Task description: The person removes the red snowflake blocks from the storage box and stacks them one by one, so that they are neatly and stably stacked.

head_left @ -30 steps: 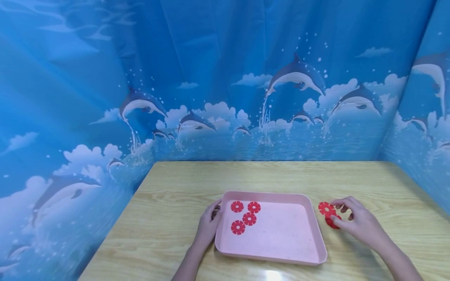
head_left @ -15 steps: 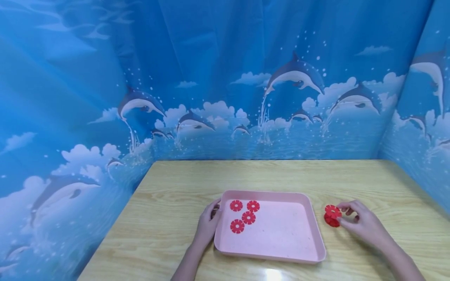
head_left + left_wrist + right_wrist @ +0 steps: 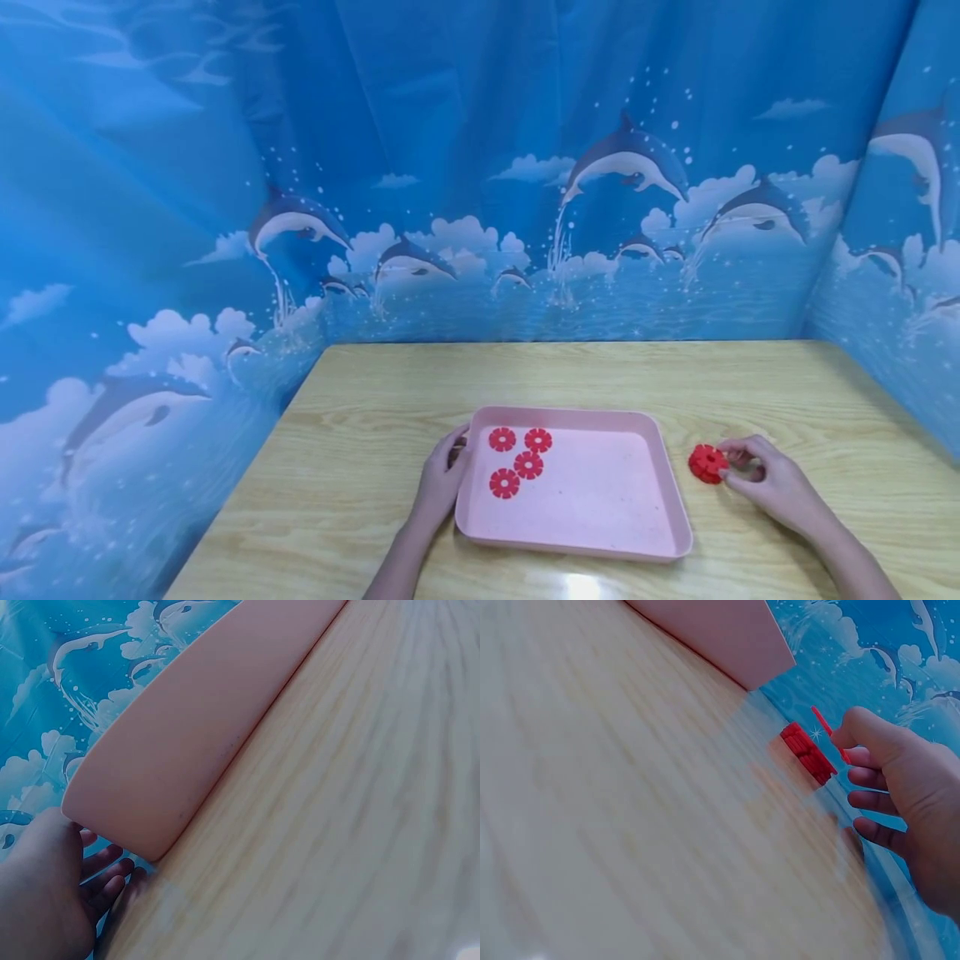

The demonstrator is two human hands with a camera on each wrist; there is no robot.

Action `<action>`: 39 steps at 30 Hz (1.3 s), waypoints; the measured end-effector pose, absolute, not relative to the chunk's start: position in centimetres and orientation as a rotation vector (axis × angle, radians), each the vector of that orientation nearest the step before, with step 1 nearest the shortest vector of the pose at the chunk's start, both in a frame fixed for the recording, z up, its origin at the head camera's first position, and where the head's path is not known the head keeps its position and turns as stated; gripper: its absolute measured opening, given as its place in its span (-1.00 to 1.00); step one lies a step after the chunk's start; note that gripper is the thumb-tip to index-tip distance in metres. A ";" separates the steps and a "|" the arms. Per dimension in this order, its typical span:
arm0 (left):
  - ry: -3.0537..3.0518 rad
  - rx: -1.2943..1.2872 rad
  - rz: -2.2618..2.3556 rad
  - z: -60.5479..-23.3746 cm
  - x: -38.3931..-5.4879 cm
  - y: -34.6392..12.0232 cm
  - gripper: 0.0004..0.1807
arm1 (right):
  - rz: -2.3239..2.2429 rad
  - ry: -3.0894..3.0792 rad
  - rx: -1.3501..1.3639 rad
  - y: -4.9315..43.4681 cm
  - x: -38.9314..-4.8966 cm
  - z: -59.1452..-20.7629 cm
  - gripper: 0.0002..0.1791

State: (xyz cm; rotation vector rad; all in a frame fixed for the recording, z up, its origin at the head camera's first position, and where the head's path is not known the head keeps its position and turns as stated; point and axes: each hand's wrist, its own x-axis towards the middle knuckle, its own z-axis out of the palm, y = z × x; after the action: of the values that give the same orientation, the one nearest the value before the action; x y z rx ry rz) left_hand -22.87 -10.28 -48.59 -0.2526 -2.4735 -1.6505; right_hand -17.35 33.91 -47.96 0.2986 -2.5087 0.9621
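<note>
In the head view, my right hand (image 3: 774, 487) pinches a red notched plastic disc (image 3: 821, 720) with a hole in its middle. It hovers tilted just above a short stack of matching red discs (image 3: 808, 754) on the table, right of the tray. Thumb and forefinger hold the disc's edge, while the other fingers curl loosely below. My left hand (image 3: 441, 479) grips the left wall of a shallow pink tray (image 3: 600, 550), thumb at the rim. Several red discs (image 3: 504, 483) lie flat in the tray's left part, apart from or close to one another.
The tray stands on a light wood-grain table (image 3: 360, 433), near its front. A blue curtain (image 3: 480, 100) printed with dolphins and clouds hangs behind the table and along both sides.
My right hand has brought its disc over the stack, lining it up with the discs below. The left hand, the tray and the discs in it have stayed in place.
</note>
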 end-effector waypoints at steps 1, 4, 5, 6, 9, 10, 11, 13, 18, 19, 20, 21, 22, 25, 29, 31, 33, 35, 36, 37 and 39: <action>-2.476 -0.248 -1.654 -48.6 -22.9 -10.3 -0.59 | 0.965 -2.512 0.296 33.9 -17.3 -48.0 -0.58; -2.477 -0.249 -1.659 -48.6 -22.9 -10.3 -0.59 | 0.965 -2.522 0.287 34.0 -17.3 -48.2 -0.58; -2.478 -0.250 -1.657 -48.6 -22.9 -10.3 -0.59 | 0.965 -2.529 0.284 34.0 -17.3 -48.2 -0.58; -2.476 -0.252 -1.659 -48.6 -22.9 -10.3 -0.59 | 0.967 -2.534 0.281 34.0 -17.3 -48.2 -0.58; -2.471 -0.255 -1.665 -48.6 -22.9 -10.3 -0.59 | 0.974 -2.548 0.278 34.0 -17.3 -48.2 -0.59; -2.469 -0.257 -1.664 -48.6 -22.9 -10.3 -0.59 | 0.974 -2.551 0.280 34.0 -17.3 -48.2 -0.58; -2.466 -0.259 -1.664 -48.6 -22.9 -10.3 -0.59 | 0.977 -2.549 0.284 34.0 -17.3 -48.2 -0.58; -2.460 -0.260 -1.668 -48.6 -22.9 -10.3 -0.59 | 0.985 -2.539 0.297 34.0 -17.2 -48.3 -0.59; -2.463 -0.262 -1.652 -48.6 -22.9 -10.3 -0.59 | 1.002 -2.515 0.323 34.1 -17.3 -48.5 -0.60; -2.465 -0.261 -1.648 -48.6 -22.9 -10.3 -0.60 | 1.002 -2.515 0.323 34.1 -17.3 -48.6 -0.60; -2.465 -0.263 -1.641 -48.6 -22.9 -10.3 -0.60 | 1.005 -2.515 0.324 34.1 -17.3 -48.6 -0.60; -2.465 -0.262 -1.639 -48.6 -22.9 -10.3 -0.60 | 1.006 -2.516 0.323 34.2 -17.3 -48.6 -0.60; -2.464 -0.261 -1.638 -48.5 -22.8 -10.3 -0.60 | 1.006 -2.518 0.321 34.2 -17.4 -48.6 -0.60; -2.462 -0.261 -1.635 -48.5 -22.8 -10.3 -0.60 | 1.007 -2.523 0.318 34.2 -17.4 -48.7 -0.60; -2.465 -0.256 -1.644 -48.5 -22.8 -10.2 -0.59 | 1.005 -2.525 0.317 34.2 -17.4 -48.6 -0.61; -2.466 -0.245 -1.656 -48.5 -22.8 -10.2 -0.59 | 1.004 -2.524 0.319 34.1 -17.4 -48.6 -0.62; -2.468 -0.248 -1.656 -48.6 -22.9 -10.2 -0.59 | 1.005 -2.522 0.321 34.1 -17.3 -48.5 -0.62; -2.468 -0.243 -1.663 -48.6 -22.9 -10.2 -0.59 | 1.005 -2.523 0.320 34.1 -17.3 -48.5 -0.62; -2.469 -0.247 -1.661 -48.6 -22.9 -10.3 -0.59 | 1.005 -2.526 0.318 34.1 -17.3 -48.5 -0.62; -2.469 -0.252 -1.658 -48.6 -22.9 -10.3 -0.59 | 1.001 -2.531 0.315 34.1 -17.3 -48.5 -0.62; -2.472 -0.257 -1.652 -48.6 -22.9 -10.3 -0.59 | 0.995 -2.542 0.307 34.1 -17.3 -48.5 -0.62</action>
State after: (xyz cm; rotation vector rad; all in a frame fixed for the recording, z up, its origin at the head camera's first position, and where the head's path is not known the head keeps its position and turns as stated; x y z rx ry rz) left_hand -22.93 -10.33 -48.65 -0.2566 -2.4721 -1.6519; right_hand -17.31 34.06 -48.48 0.3066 -2.5420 0.9952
